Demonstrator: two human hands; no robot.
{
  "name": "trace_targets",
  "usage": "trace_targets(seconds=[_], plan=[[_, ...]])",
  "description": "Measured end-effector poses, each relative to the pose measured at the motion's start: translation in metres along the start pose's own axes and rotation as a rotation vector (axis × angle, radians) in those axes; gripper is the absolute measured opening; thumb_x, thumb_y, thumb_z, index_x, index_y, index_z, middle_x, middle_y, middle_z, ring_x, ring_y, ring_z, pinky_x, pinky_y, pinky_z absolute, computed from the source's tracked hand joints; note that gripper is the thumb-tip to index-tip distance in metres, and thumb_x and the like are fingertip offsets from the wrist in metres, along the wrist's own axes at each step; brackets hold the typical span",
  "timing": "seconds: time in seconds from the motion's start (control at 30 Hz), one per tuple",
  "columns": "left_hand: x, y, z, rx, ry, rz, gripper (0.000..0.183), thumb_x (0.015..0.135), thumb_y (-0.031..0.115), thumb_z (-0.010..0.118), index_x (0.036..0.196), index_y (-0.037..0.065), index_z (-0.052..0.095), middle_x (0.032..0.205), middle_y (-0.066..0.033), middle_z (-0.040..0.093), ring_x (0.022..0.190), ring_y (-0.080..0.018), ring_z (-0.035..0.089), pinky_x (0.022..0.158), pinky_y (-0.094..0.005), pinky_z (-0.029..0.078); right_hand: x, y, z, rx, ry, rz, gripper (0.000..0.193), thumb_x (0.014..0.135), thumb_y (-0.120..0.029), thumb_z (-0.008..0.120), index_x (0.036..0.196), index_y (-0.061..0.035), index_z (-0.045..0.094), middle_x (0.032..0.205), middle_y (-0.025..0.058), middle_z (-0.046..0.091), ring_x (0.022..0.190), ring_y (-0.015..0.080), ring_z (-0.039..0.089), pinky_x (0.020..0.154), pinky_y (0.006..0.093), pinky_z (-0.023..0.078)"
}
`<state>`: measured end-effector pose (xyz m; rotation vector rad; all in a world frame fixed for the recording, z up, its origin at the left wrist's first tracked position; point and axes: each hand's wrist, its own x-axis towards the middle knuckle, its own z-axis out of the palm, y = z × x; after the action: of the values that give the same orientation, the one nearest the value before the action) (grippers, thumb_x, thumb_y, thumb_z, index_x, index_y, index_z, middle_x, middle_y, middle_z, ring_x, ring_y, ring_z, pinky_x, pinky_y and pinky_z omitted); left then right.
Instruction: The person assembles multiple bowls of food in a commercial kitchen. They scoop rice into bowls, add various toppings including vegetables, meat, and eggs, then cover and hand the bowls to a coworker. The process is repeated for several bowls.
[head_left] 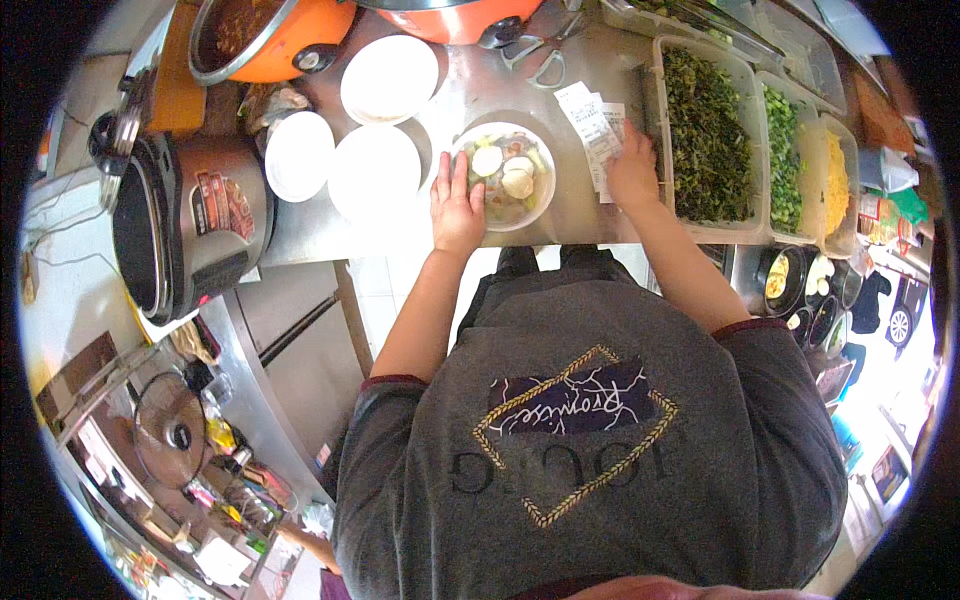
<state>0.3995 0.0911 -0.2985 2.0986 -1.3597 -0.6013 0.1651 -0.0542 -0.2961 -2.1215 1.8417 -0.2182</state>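
A single fisheye view looks steeply down from the wearer's head, so near that the dark grey shirt (590, 450) fills the lower middle of the frame. It faces the metal tabletop (582, 222) across the upper part, farther off; edges curve near the picture's round, dark rim.

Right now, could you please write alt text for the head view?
A person's left hand touches a white bowl of food on a metal counter; the right hand is over paper receipts, near a plastic tub of chopped greens.

A round white bowl (503, 128) of pale and green food (518, 181) sits upright left of overlapping paper slips (594, 128).
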Motion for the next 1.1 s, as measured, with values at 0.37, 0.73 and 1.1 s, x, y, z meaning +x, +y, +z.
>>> trace_targets(seconds=[0.37,0.73,1.1], plan=[[-0.004,0.004,-0.011,-0.08,0.197,0.185,0.058,0.083,0.017,0.065,0.135,0.009,0.042,0.137,-0.0253,0.031,0.128,-0.0416,0.029,0.105,-0.0463,0.03,0.008,0.009,0.007,0.354,0.046,0.334,0.046,0.088,-0.012,0.053,0.133,-0.0111,0.041,0.098,0.0162,0.065,0.09,0.0368,0.062,0.08,0.0455,0.048],[-0.012,0.052,-0.015,-1.59,-0.303,-0.489,0.052,0.094,0.021,0.056,0.137,-0.002,0.036,0.134,-0.0119,0.046,0.122,-0.0216,0.045,0.101,-0.0342,0.037,-0.07,-0.089,-0.022,0.901,-0.105,-0.208,0.057,0.087,0.002,0.053,0.14,-0.0071,0.034,0.107,0.0073,0.062,0.09,0.0125,0.058,0.079,0.0282,0.047],[-0.095,-0.018,-0.029,-1.119,0.426,-0.681,0.043,0.099,0.039,0.042,0.121,0.002,0.049,0.117,-0.0139,0.058,0.106,-0.0252,0.059,0.089,-0.0385,0.049,-0.025,-0.06,0.046,0.588,-0.356,-0.014,0.074,0.071,-0.041,0.076,0.126,0.001,0.05,0.116,0.0248,0.054,0.105,0.0358,0.056,0.092,0.0401,0.045]])
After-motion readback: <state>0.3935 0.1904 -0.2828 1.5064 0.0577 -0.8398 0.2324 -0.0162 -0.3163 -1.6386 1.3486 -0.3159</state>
